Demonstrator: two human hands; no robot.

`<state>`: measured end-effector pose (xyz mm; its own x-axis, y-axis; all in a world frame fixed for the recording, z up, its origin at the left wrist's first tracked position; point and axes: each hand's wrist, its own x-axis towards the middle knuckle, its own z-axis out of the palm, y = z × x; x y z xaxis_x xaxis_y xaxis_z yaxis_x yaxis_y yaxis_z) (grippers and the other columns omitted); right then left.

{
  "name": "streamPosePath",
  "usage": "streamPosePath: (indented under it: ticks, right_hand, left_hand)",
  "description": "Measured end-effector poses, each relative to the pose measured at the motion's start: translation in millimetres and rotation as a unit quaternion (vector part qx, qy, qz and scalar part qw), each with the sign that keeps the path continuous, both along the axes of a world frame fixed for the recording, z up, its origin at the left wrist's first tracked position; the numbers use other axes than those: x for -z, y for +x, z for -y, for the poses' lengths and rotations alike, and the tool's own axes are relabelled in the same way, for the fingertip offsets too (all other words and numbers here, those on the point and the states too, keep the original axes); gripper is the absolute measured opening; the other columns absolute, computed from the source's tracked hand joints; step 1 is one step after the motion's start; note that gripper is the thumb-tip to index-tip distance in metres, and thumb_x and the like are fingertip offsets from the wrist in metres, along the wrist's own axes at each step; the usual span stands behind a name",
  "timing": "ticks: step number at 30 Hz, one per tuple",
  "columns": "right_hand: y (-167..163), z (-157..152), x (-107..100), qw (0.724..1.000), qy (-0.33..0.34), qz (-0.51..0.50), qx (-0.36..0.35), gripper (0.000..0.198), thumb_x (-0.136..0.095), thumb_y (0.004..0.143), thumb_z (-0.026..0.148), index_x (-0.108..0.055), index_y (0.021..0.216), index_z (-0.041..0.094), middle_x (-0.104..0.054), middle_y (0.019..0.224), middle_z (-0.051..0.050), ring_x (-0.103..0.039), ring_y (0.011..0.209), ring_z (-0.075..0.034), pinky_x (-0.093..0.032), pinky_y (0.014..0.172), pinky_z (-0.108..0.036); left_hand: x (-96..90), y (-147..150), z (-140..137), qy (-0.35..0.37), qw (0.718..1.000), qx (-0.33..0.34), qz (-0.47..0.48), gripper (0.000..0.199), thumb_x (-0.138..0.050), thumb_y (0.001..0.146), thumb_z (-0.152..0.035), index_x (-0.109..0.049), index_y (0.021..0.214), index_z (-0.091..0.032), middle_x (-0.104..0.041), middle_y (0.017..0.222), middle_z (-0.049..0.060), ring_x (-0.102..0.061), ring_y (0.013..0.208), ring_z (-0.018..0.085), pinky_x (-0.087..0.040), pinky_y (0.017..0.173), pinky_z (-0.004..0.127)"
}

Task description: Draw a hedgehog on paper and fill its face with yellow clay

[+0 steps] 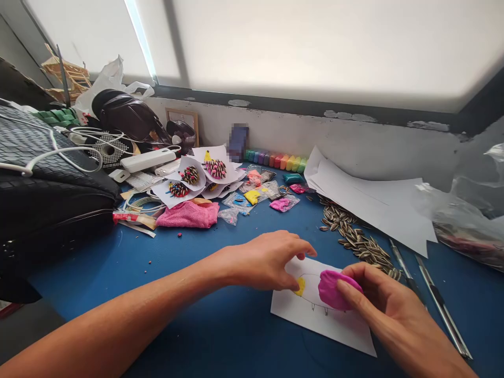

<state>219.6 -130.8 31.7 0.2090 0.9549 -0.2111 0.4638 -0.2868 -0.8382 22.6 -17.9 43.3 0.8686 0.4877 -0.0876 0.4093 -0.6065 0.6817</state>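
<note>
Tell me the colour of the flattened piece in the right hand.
The flattened piece is bright magenta-pink, shown in the head view.

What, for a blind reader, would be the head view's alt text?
Right hand holds flat pink clay over a drawing on paper; left hand is near the drawing's yellow patch. Seeds lie beyond on a blue table.

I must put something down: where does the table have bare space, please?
The table is bare between the left arm and the drawing, on the near side. Between that arm and the pink cloth, only crumbs lie. The back is crowded with clay packets; right of the drawing, seeds and tools.
</note>
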Motion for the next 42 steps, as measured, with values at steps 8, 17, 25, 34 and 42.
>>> streamPosePath:
  ticks: [8, 17, 25, 34, 42]
  right_hand:
    - [-1.7, 0.9, 11.0, 0.996, 0.063, 0.064, -0.001, 0.038, -0.061, 0.081, 0.057, -0.067, 0.098, 0.024, -0.075, 0.084, -0.003, -0.071, 0.073, -0.02, -0.057, 0.06, -0.025]
    - [-4.5, -2.6, 14.7, 0.987, 0.083, 0.139, -0.008, 0.035, -0.056, 0.085, 0.056, -0.068, 0.095, 0.025, -0.073, 0.077, 0.001, -0.069, 0.064, -0.015, -0.054, 0.055, -0.02]
    - [2.4, -1.6, 3.7, 0.976, 0.155, 0.146, 0.037, 0.034, -0.062, 0.08, 0.055, -0.07, 0.092, 0.024, -0.073, 0.075, 0.0, -0.07, 0.064, -0.018, -0.056, 0.054, -0.023]
    - [15.1, -1.6, -8.4, 0.934, 0.193, 0.297, 0.054, 0.035, -0.045, 0.089, 0.051, -0.07, 0.096, 0.028, -0.074, 0.097, -0.003, -0.07, 0.085, -0.023, -0.054, 0.07, -0.032]
    - [55.2, -18.8, -26.5, 0.836, -0.176, 0.512, 0.096, 0.028, -0.031, 0.096, 0.032, -0.057, 0.094, 0.022, -0.071, 0.097, -0.012, -0.068, 0.083, -0.031, -0.047, 0.06, -0.039]
  left_hand:
    - [-0.9, 4.8, 5.2, 0.059, 0.994, 0.063, -0.061, 0.061, -0.072, 0.074, -0.021, -0.052, 0.132, -0.019, -0.056, 0.108, 0.006, -0.05, 0.105, 0.024, -0.042, 0.084, 0.031]
    - [-0.6, 5.9, 6.1, 0.076, 0.992, 0.069, -0.075, 0.06, -0.071, 0.077, -0.023, -0.051, 0.133, -0.019, -0.054, 0.111, 0.006, -0.049, 0.106, 0.023, -0.043, 0.088, 0.032]
    - [-0.5, 3.6, 7.5, -0.024, 0.999, -0.008, 0.039, 0.052, -0.065, 0.082, -0.022, -0.052, 0.133, -0.018, -0.061, 0.115, 0.007, -0.056, 0.106, 0.022, -0.045, 0.089, 0.031]
    - [9.5, 11.5, 4.3, -0.306, 0.93, -0.058, 0.196, 0.019, -0.059, 0.089, -0.027, -0.064, 0.101, -0.013, -0.063, 0.08, 0.002, -0.057, 0.069, 0.012, -0.048, 0.066, 0.025]
    - [6.2, 1.5, -29.3, -0.346, 0.883, -0.142, 0.285, 0.01, -0.06, 0.083, -0.021, -0.061, 0.085, -0.012, -0.064, 0.088, 0.006, -0.059, 0.08, 0.012, -0.047, 0.075, 0.025]
